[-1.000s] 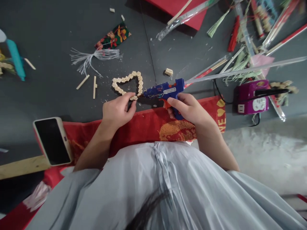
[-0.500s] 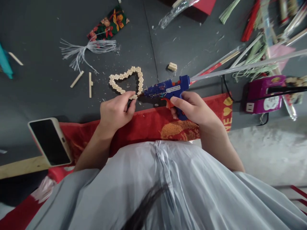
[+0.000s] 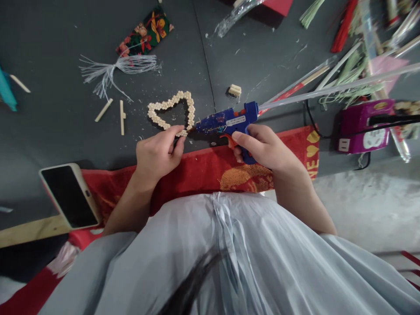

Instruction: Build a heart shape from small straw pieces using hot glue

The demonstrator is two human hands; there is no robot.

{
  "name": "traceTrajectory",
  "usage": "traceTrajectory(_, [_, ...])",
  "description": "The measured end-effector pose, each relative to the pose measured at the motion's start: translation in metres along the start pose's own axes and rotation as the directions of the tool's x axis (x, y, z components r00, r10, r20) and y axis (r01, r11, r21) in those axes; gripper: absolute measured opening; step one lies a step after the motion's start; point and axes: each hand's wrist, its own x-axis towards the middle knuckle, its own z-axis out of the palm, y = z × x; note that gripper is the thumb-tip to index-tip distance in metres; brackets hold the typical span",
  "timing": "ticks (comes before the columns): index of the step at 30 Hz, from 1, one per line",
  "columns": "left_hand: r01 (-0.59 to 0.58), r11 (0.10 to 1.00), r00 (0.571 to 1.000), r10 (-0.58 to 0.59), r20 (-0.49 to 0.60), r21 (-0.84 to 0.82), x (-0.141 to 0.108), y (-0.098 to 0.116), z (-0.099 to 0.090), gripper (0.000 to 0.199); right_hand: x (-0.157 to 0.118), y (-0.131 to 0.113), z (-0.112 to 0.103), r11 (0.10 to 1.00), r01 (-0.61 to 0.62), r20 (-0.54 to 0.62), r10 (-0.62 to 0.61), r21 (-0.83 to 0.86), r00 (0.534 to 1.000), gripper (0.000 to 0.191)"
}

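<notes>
My left hand point(image 3: 159, 153) pinches the lower tip of a cream, heart-shaped ring of small beads point(image 3: 191, 114) between thumb and forefinger. In my right hand point(image 3: 264, 146) is a blue hot glue gun point(image 3: 226, 121), my fingers wrapped round its handle near the orange trigger. Its dark nozzle points left and meets or nearly meets the ring's lower right side; exact contact is too small to tell. A long clear glue stick point(image 3: 305, 97) sticks out of the back of the gun. Both wrists rest over a red towel point(image 3: 203, 168).
A phone point(image 3: 69, 194) lies at the left front edge. White strands point(image 3: 118, 68), a floral cloth piece point(image 3: 147, 35) and small wooden sticks point(image 3: 122, 117) lie beyond the ring. On the right are a purple power socket box point(image 3: 364, 127), cables and bundled craft strips point(image 3: 348, 83).
The view has shifted very slightly. Both hands, the beaded ring and the glue gun keep nearly the same positions.
</notes>
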Motion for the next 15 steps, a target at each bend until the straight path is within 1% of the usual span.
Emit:
traceTrajectory(6, [0.013,1.0,1.0,-0.013,0.01,0.006,-0.0003,-0.0001,0.0002,0.036,0.0,-0.0014,0.0001,1.0,0.0,-0.001,0.0,-0.006,1.0,0.047])
traceTrajectory(11, [0.023,1.0,1.0,-0.023,0.005,-0.006,-0.0003,-0.0004,0.0009,0.036,-0.0008,0.0011,-0.001,0.999,0.01,-0.001,-0.01,-0.037,1.0,0.046])
traceTrajectory(15, [0.016,1.0,1.0,-0.015,0.009,-0.019,-0.0001,-0.0005,0.0003,0.035,-0.0006,0.0018,-0.0005,1.0,0.016,0.001,-0.016,-0.01,1.0,0.046])
